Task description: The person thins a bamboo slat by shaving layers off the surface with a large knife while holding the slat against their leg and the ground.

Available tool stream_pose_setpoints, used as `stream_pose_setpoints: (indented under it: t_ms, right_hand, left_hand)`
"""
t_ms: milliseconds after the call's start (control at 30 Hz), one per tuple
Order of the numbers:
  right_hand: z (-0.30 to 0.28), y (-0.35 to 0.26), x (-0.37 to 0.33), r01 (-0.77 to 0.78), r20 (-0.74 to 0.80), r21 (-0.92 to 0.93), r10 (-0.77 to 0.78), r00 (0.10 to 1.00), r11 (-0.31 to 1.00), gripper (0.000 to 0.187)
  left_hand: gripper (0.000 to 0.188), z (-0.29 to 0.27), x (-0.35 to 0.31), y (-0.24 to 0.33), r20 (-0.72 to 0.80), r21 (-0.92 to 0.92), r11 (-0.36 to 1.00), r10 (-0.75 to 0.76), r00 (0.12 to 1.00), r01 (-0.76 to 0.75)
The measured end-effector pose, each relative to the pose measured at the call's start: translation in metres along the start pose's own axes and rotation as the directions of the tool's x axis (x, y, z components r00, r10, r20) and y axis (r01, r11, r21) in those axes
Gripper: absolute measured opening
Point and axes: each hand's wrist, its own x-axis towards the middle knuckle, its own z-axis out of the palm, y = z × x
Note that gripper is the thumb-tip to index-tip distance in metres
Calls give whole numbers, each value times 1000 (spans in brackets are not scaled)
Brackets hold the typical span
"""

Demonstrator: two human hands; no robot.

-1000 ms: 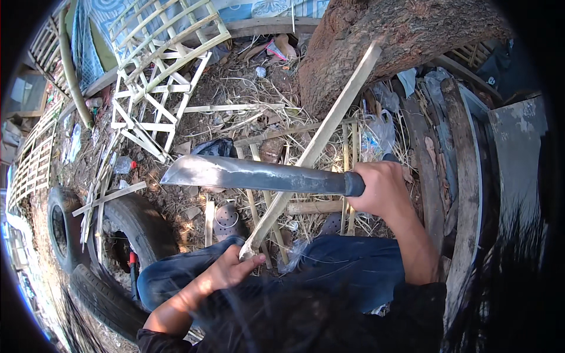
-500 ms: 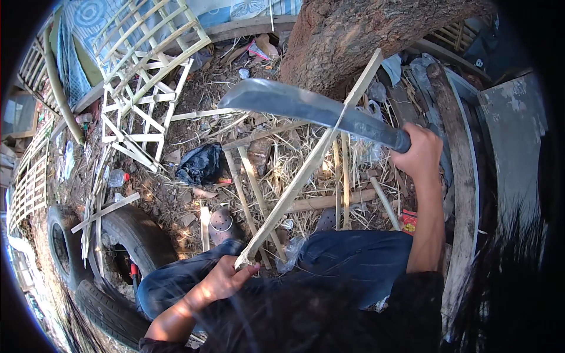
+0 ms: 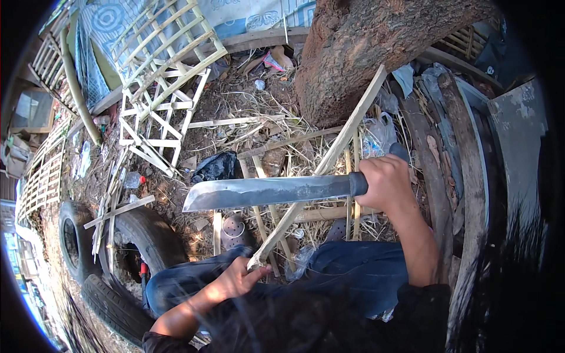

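Head view: the right hand (image 3: pixel 385 183) has its grip wrapped tight around the handle of a machete (image 3: pixel 273 192), whose broad grey blade runs level toward nine o'clock and crosses in front of a long bamboo slat (image 3: pixel 321 170). The left hand (image 3: pixel 235 279), at six o'clock from the blade, pinches the slat's lower end between thumb and fingers. From there the slat slants up toward one o'clock, its far end leaning on a tree trunk (image 3: pixel 365 53). Both forearms come in over knees in blue jeans (image 3: pixel 359 276). Split bamboo strips and dry straw lie on the ground beneath the blade. A bamboo lattice frame (image 3: pixel 165 76) lies at eleven o'clock, and old tyres (image 3: pixel 132 235) sit at eight o'clock, near the left knee.
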Motion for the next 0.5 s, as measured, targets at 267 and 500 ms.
stream_pose_setpoints:
  t_ms: [267, 500]
  right_hand:
    - [-13, 19, -6, -364, -108, -88, 354, 929, 927, 19]
    - [-12, 44, -13, -433, -218, -149, 398, 891, 889, 22]
  left_hand:
    - [23, 5, 5, -29, -122, -204, 943, 240, 963, -261]
    - [17, 14, 9, -42, -135, 175, 969, 201, 970, -176]
